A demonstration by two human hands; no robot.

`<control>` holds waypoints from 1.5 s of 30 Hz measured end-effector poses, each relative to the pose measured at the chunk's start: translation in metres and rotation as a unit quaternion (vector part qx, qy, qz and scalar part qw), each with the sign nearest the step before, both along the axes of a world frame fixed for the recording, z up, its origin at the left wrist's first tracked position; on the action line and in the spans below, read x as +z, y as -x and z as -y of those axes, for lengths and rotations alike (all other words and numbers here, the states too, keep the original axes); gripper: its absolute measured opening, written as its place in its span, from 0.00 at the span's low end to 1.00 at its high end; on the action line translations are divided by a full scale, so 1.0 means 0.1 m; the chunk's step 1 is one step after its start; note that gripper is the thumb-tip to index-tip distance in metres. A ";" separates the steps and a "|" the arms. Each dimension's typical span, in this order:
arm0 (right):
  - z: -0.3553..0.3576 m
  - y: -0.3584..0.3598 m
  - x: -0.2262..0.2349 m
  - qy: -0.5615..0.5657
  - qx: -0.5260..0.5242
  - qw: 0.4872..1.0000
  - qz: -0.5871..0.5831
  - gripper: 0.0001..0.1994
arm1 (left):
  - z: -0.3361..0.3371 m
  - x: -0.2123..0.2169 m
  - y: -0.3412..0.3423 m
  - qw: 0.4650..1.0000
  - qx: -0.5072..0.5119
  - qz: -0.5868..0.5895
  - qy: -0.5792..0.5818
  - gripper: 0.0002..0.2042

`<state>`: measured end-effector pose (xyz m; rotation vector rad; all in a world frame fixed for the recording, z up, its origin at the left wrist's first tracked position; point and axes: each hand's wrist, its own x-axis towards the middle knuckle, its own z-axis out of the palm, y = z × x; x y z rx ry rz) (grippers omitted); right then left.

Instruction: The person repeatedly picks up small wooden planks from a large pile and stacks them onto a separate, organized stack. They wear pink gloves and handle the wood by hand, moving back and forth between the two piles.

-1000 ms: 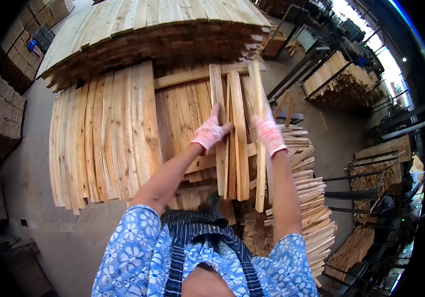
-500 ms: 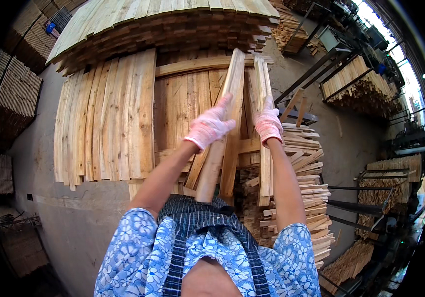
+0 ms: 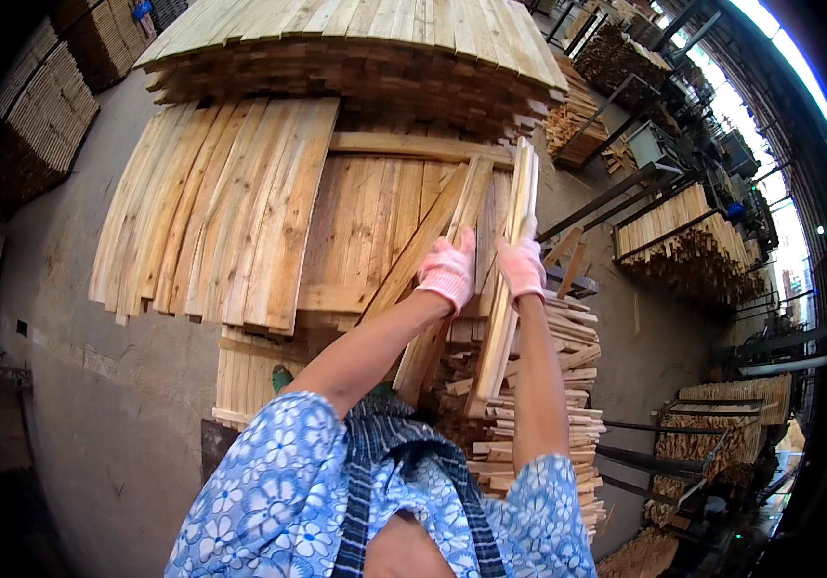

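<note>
Both hands are up around the middle of the frame, in pink gloves. The left hand point(image 3: 448, 273) is wrapped around a slat point(image 3: 430, 258) that leans: its long axis runs from lower left to upper right, top end pointing toward the big stack point(image 3: 355, 48) at the top of the frame. The right hand point(image 3: 521, 265) is closed on a bundle point(image 3: 510, 279) of thin slats, which stands nearly upright, tilted a bit right, top end up near that stack and bottom end down by the low pile point(image 3: 548, 405) at lower right. The two pieces sit just beside each other, splaying apart toward the bottom. Behind them is a flat layer of boards point(image 3: 221, 212) fanned across the left-centre, long axes running roughly up-down. More racks point(image 3: 693, 241) of wood sit off at the right edge.
</note>
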<state>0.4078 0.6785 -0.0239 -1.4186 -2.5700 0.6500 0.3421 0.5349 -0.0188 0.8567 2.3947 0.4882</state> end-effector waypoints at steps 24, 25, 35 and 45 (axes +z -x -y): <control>2.13 1.41 -0.12 -0.038 0.133 0.986 -0.089 0.35 | 3.34 0.15 2.22 0.967 0.199 -0.141 0.075 0.37; 2.02 1.61 -0.31 -0.085 0.177 0.971 -0.133 0.31 | 3.34 0.06 2.28 0.968 0.186 -0.158 0.058 0.34; 1.78 2.45 -0.95 -0.253 0.390 0.876 0.127 0.23 | 3.25 -0.30 2.40 0.968 0.121 -0.217 0.042 0.25; 0.30 0.27 -0.06 -0.138 -0.056 0.977 0.151 0.37 | 3.68 -0.18 2.59 0.951 0.187 -0.156 -0.192 0.32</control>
